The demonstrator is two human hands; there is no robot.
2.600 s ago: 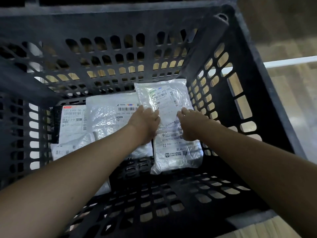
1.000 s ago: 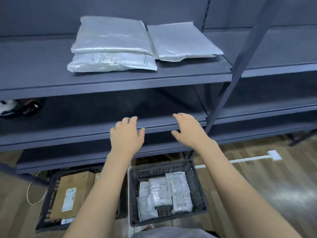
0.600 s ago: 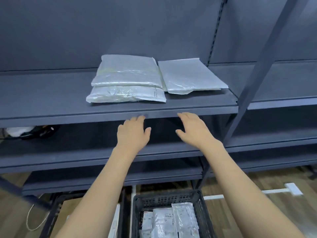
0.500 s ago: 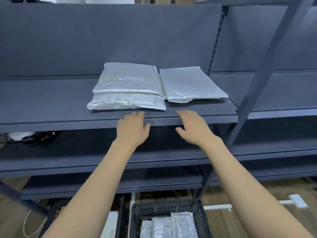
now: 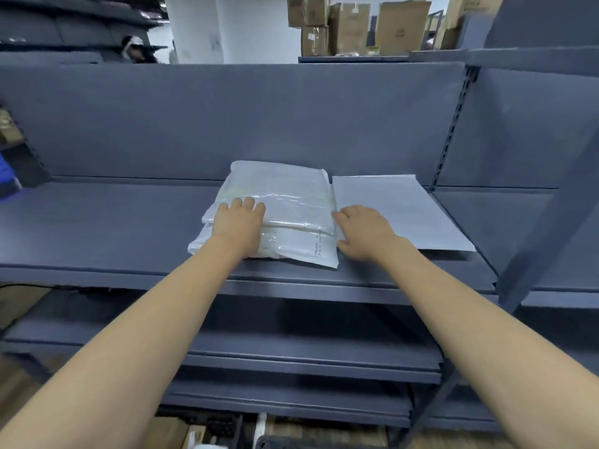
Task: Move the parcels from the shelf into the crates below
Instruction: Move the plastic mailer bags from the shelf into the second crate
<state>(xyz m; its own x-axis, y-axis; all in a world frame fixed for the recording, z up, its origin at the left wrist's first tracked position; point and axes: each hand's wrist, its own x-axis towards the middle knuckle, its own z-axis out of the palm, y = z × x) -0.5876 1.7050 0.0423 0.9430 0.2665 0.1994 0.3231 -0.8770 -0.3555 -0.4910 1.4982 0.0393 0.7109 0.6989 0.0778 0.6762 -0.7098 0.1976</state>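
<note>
Two white plastic parcels lie stacked on the grey shelf [image 5: 97, 228]: the top parcel [image 5: 285, 192] on the bottom parcel [image 5: 298, 247]. A flat white parcel [image 5: 398, 209] lies beside them to the right. My left hand [image 5: 238, 222] rests flat on the left front part of the stack, fingers straight. My right hand [image 5: 363, 233] touches the stack's right edge and lies over the flat parcel's near left corner, fingers relaxed. Only the rims of the crates [image 5: 227, 429] show at the bottom edge.
A slanted grey upright [image 5: 551, 228] stands at the right of the shelf. Lower shelves [image 5: 291, 351] run under my arms. Cardboard boxes [image 5: 350, 27] stand behind the shelf's back panel.
Both hands have risen from the crate to the shelf and reached forward onto the stacked parcels. The view has tilted up, so the crates have dropped almost out of sight.
</note>
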